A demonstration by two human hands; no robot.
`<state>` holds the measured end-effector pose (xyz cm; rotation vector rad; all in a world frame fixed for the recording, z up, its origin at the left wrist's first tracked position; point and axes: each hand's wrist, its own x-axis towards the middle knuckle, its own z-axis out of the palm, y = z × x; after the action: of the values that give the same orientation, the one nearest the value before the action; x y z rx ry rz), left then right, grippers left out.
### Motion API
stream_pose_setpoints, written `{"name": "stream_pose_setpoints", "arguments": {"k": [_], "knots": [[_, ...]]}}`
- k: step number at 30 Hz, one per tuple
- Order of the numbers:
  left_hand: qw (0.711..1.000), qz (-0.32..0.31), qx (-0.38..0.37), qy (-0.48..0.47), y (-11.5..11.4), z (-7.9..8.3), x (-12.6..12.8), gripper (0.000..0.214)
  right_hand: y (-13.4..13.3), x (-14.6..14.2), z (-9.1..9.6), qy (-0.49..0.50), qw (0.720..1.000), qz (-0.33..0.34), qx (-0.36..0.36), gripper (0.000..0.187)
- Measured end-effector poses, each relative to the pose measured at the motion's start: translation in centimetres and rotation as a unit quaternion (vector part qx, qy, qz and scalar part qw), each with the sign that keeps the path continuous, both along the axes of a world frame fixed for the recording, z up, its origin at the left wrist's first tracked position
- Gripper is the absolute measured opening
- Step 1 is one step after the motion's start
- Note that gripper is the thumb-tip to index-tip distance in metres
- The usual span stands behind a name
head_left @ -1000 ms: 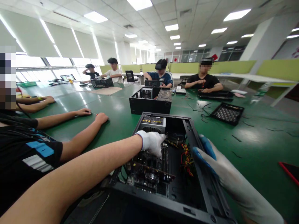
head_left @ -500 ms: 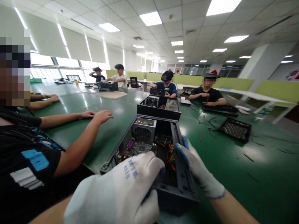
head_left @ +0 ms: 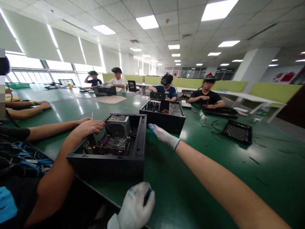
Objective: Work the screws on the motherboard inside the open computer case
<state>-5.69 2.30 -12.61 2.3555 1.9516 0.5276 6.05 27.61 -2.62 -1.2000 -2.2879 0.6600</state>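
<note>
Green tabletop (head_left: 166, 194) — computer case (head_left: 107, 167) near gloved right hand (head_left: 164, 135)

From L hand (head_left: 134, 203): 11–12 o'clk blocked by near wall of open PC case (head_left: 109, 166); 1–2 free over bare green tbl (head_left: 164, 181); own R forearm (head_left: 214, 173) bars 3. From R hand (head_left: 164, 135): case's side wall stops 9, 2nd PC case (head_left: 166, 121) stops 12; gap betw. cases at 10–11 tight, can't tell if they touch. 3 passable above thin scraps (head_left: 216, 136), then black tray (head_left: 238, 133). Open case's top: entry from abv OK, but co-worker's hand (head_left: 89, 128) obstructs 10, PSU (head_left: 118, 127) 12–1.
</note>
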Motion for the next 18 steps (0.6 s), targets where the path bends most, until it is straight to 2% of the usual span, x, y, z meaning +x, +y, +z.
{"name": "stream_pose_setpoints", "arguments": {"k": [1,3,7,11,14,18], "knots": [[1.000,0.010,0.006,-0.001,0.1,-1.4,-0.1,0.027,0.9,0.7,0.2,-0.018,1.000,-0.013,0.005,0.081],[1.000,0.015,0.013,0.001,0.4,-2.9,-0.5,0.027,2.7,1.9,0.7,-0.062,0.997,-0.051,0.022,0.084],[1.000,0.018,0.002,-0.002,0.9,-3.3,-0.8,0.025,6.9,3.1,1.5,-0.149,0.980,-0.105,0.078,0.089],[0.998,0.014,0.000,-0.068,0.7,-3.6,-0.8,0.022,11.1,3.5,1.9,-0.219,0.961,-0.129,0.113,0.085],[0.991,0.035,0.059,-0.119,0.7,-4.4,-0.7,0.018,13.4,3.4,2.0,-0.255,0.948,-0.146,0.124,0.075],[0.977,0.019,0.176,-0.119,0.9,-5.0,-0.5,0.011,14.6,3.0,2.2,-0.291,0.930,-0.178,0.135,0.061]]}}
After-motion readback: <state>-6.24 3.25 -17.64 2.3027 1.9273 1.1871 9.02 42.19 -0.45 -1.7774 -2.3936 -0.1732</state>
